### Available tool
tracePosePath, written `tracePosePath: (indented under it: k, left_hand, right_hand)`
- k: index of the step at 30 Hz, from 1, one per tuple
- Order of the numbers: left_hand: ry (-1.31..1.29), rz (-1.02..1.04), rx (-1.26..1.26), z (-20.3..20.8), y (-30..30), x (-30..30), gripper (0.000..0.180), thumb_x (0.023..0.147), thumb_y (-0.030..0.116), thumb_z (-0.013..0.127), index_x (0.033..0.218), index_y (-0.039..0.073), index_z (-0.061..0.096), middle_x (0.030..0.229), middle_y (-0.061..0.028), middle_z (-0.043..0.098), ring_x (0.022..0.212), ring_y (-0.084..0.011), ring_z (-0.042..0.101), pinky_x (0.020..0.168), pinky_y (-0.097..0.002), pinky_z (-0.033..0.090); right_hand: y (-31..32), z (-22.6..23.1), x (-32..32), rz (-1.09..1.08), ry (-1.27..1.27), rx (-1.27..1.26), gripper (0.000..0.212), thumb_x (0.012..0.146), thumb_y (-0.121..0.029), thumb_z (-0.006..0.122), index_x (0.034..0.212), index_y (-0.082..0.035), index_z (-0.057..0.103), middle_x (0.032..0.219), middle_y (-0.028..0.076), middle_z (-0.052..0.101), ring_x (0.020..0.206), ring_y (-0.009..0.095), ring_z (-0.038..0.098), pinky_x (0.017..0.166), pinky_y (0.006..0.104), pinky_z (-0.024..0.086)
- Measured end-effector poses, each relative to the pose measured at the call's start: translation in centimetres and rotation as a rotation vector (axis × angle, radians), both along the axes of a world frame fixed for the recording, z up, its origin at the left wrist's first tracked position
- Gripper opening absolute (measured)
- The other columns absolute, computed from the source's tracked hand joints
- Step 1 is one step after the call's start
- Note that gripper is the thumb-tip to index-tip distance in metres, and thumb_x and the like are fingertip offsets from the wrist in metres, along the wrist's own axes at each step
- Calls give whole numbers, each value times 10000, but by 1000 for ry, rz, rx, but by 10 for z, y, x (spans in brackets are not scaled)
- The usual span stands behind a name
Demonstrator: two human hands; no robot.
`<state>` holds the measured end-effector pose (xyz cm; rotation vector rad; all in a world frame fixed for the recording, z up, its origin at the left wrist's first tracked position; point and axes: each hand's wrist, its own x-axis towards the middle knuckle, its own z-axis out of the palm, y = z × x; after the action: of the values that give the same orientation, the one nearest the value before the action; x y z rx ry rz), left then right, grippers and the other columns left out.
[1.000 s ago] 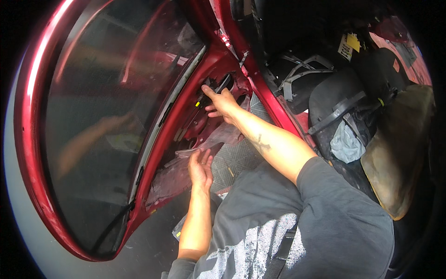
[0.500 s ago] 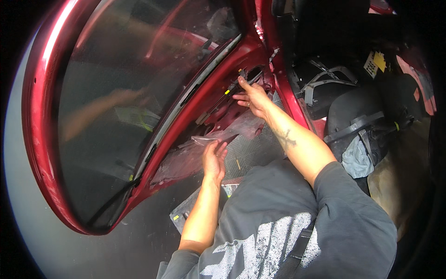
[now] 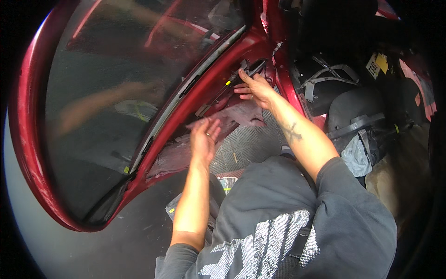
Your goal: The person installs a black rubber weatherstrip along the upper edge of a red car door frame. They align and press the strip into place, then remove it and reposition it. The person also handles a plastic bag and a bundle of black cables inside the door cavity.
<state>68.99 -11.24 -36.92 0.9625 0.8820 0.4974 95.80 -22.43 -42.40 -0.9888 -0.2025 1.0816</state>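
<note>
Red-painted metal was seen on the car door (image 3: 239,51), with a translucent plastic sheet (image 3: 179,156) hung loosely along its inner side. The left hand (image 3: 203,138) was held over the sheet, fingers parted. The right hand (image 3: 255,88) was raised at a dark grey part (image 3: 245,64) near the door's upper end, thumb and fingers apart; contact could not be confirmed.

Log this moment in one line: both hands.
Left hand: loosely open, beside plastic sheet, contact unclear | Right hand: open, near inner side of red door, contact unclear
</note>
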Motion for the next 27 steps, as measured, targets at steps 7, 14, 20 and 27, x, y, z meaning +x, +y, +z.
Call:
tracePosePath:
  k: [7, 14, 20, 27]
  left_hand:
    - [53, 75, -66, 11, 26, 27, 310, 1141, 253, 638, 1335, 11, 620, 1439, -274, 696, 1388, -381, 676, 1124, -462, 576]
    - [29, 116, -106, 4, 31, 25, 291, 1132, 237, 632, 1299, -2, 613, 1461, -320, 654, 1397, -404, 659, 1161, -473, 560]
    - [38, 77, -120, 15, 27, 41, 288, 1130, 236, 628, 1295, -1, 612, 1438, -315, 671, 1377, -406, 671, 1152, -479, 565]
    - [40, 86, -135, 11, 31, 33, 296, 1124, 242, 638, 1295, 2, 611, 1425, -315, 680, 1358, -406, 684, 1147, -482, 566]
  right_hand:
    - [-26, -63, 28, 145, -371, -334, 662, 955, -103, 830, 1544, -24, 539, 1217, 93, 779, 1106, 218, 754, 870, 371, 598]
    - [-13, -123, -82, -252, 374, -704, 462, 1051, -266, 757, 1427, -27, 634, 1362, 127, 714, 1187, 295, 719, 998, 544, 580]
    - [-13, -212, -60, -171, 492, -452, 375, 1061, -227, 779, 1395, -160, 623, 1128, 23, 684, 947, 138, 694, 795, 415, 611]
    - [-72, -189, -25, 257, 101, -394, 669, 1047, -30, 725, 1645, -196, 476, 1198, 10, 652, 868, 125, 684, 722, 352, 616]
